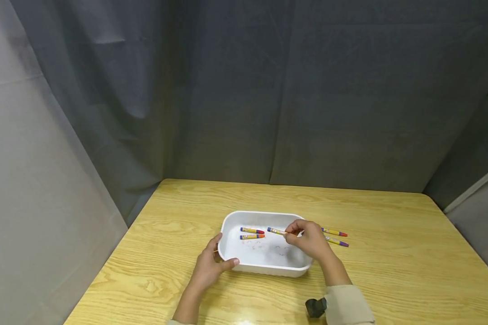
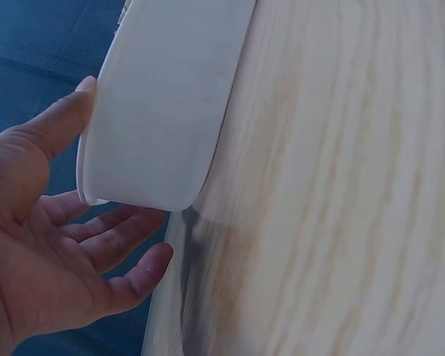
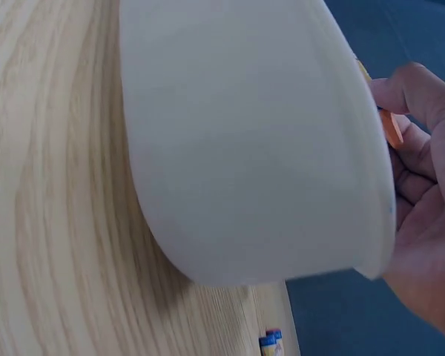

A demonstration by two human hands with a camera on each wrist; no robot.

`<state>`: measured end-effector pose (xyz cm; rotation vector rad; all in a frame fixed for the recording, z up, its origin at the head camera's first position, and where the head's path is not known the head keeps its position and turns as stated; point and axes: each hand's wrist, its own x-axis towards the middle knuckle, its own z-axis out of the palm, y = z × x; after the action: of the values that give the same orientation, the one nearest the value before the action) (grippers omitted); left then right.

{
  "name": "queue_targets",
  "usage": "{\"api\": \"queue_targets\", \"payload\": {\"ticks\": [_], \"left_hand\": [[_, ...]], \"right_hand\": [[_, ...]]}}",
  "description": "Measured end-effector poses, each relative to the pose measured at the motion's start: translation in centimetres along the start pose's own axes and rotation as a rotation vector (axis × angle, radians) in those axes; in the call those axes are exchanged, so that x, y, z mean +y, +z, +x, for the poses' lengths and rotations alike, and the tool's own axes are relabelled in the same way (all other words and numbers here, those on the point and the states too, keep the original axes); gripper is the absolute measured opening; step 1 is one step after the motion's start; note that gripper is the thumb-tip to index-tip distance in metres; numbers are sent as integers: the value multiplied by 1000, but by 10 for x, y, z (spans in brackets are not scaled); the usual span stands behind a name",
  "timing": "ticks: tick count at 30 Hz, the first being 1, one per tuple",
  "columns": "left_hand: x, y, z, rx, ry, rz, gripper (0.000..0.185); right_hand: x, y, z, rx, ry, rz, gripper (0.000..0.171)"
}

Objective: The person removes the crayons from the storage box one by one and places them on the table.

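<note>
Orange-tipped crayon juts leftward from the pinching right hand.

The tray is plain white, its floor flecked with faint reddish and dark marks. Inside it, one crayon has a yellow wrapper, a blue end and a red tip; another is yellow and blue with an orange tip. The crayon in the right hand shows a yellow wrapper, blue end and orange tip. Beyond the tray are a red-tipped yellow crayon and a purple-tipped yellow one. The table is yellowish with wavy wood grain, the curtain dark grey, the side cloth light grey, the sleeve beige.
</note>
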<state>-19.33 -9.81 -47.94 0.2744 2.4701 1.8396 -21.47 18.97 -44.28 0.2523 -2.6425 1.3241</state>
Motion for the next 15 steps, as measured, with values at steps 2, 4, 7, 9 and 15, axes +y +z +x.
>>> {"api": "queue_targets", "payload": {"ticks": [2, 4, 7, 9, 15], "left_hand": [[0, 0, 0, -4, 5, -7, 94], [0, 0, 0, -4, -3, -16, 94], [0, -1, 0, -4, -6, -19, 94], [0, -1, 1, -4, -14, -23, 94], [0, 0, 1, -1, -17, -24, 94]], "right_hand": [[1, -3, -2, 16, 25, 5, 8], [2, -6, -4, 24, 54, 7, 8], [6, -12, -8, 25, 91, 26, 8], [8, -17, -11, 18, 102, 37, 7], [16, -36, -20, -24, 126, 119, 11]]}}
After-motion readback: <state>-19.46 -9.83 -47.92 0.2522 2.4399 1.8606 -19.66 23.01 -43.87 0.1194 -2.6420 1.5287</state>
